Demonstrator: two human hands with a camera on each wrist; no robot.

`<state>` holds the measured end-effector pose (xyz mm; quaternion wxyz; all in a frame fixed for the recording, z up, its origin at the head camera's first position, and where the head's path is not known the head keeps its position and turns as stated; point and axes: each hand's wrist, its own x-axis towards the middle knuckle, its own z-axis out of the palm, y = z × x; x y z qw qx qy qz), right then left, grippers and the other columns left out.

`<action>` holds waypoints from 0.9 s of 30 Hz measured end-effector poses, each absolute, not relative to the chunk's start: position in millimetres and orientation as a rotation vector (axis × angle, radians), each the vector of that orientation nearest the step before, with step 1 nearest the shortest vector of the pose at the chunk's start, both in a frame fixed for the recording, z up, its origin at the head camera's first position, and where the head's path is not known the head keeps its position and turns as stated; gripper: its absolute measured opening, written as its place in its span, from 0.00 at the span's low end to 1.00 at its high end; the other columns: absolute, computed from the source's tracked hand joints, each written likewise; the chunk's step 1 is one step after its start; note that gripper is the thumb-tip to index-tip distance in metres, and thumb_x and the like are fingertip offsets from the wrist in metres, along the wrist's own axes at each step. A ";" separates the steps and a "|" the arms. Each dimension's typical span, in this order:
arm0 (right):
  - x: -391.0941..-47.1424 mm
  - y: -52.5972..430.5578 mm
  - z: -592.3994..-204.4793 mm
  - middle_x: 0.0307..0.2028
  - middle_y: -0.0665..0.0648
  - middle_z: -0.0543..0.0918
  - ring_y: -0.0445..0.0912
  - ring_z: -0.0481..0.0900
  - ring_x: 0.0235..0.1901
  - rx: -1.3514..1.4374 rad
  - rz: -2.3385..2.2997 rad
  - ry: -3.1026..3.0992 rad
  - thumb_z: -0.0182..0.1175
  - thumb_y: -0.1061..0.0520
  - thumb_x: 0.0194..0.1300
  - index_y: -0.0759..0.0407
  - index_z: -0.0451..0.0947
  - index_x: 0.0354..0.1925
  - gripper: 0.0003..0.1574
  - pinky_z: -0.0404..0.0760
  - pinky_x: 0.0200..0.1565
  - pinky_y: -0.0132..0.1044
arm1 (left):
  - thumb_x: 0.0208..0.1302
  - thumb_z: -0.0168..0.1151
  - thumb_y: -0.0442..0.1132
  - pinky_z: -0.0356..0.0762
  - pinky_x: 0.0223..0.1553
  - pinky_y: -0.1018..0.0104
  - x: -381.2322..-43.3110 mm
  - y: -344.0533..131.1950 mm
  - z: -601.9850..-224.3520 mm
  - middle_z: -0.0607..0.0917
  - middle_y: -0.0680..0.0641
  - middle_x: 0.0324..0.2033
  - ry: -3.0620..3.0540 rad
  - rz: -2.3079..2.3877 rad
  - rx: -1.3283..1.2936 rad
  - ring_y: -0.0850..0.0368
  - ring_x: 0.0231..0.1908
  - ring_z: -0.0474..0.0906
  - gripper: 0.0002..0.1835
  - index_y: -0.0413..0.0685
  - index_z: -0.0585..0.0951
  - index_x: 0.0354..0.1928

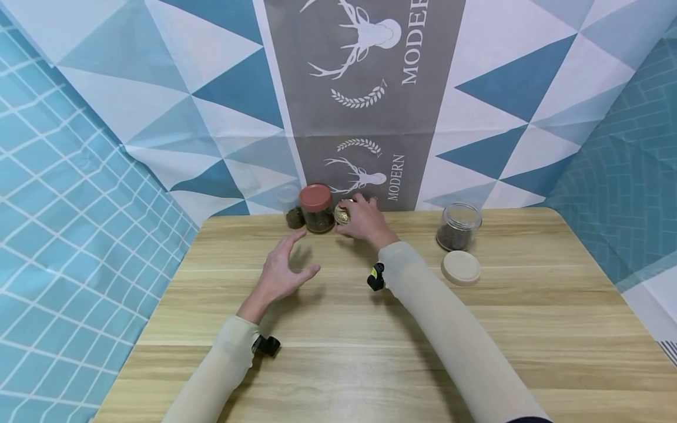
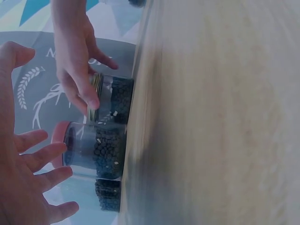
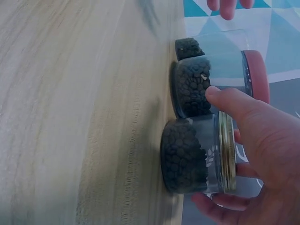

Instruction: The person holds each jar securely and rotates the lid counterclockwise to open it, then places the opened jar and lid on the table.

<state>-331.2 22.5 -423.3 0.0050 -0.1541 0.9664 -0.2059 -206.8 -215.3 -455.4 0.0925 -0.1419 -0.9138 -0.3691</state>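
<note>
Two hands, held apart, occupy the middle of my head view. I log the right hand (image 1: 365, 220) at the back edge of the table, its fingers spread about the metallic gold lid (image 3: 226, 152) of a clear, round jar with dark pellets inside (image 3: 185, 159). I cannot tell whether those fingers press on the lid. This gold-lidded jar stands upright on the tabletop. My left hand (image 1: 277, 273) is raised over the table, in front of the jars, fingers extended and thumb well away from them.

Just left of the gold-lidded jar stands a clear jar with a brick-red screw lid (image 1: 317, 218), roughly half full of dark pellets; whether these two touch I cannot tell. Left of it again I note a clear cylindrical container (image 1: 294, 218) with dark contents at its bottom.

Farther right, an uncapped clear glass jar (image 1: 456, 235) stands upright, dark material in its lower part; a flat, round cream lid (image 1: 461, 268) lies just in front of it. Everything rests on a pale wood-grain table (image 1: 338, 376). Behind rises a grey panel printed with white stag heads (image 1: 317, 106), flanked by blue-and-white triangles.
</note>
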 end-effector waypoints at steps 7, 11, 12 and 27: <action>-362.5 23.1 -451.7 0.72 0.60 0.76 0.70 0.75 0.68 -0.514 -0.569 3.045 0.80 0.35 0.67 0.44 0.78 0.75 0.44 0.86 0.61 0.69 | 0.65 0.76 0.53 0.68 0.81 0.25 -207.3 -214.4 -455.1 0.75 0.35 0.81 -2.714 -1.094 -0.425 0.30 0.81 0.71 0.49 0.43 0.70 0.84; -364.6 24.5 -452.6 0.73 0.61 0.74 0.74 0.73 0.72 -0.535 -0.536 3.017 0.79 0.37 0.67 0.40 0.75 0.78 0.46 0.86 0.63 0.67 | 0.64 0.76 0.53 0.68 0.81 0.26 -207.3 -214.6 -455.6 0.75 0.35 0.81 -2.711 -1.084 -0.429 0.30 0.81 0.71 0.48 0.43 0.71 0.83; -369.6 26.0 -458.4 0.73 0.61 0.73 0.75 0.72 0.73 -0.542 -0.532 3.009 0.78 0.36 0.67 0.39 0.75 0.79 0.47 0.87 0.63 0.65 | 0.64 0.76 0.53 0.68 0.81 0.26 -207.3 -214.6 -456.1 0.76 0.35 0.81 -2.711 -1.081 -0.431 0.30 0.81 0.71 0.48 0.43 0.71 0.83; -363.0 26.2 -451.0 0.72 0.61 0.73 0.72 0.71 0.71 -0.530 -0.511 2.981 0.80 0.42 0.64 0.39 0.78 0.77 0.45 0.90 0.55 0.66 | 0.66 0.75 0.54 0.67 0.81 0.24 -208.5 -211.1 -457.4 0.74 0.34 0.82 -2.745 -1.060 -0.421 0.29 0.82 0.70 0.48 0.45 0.70 0.84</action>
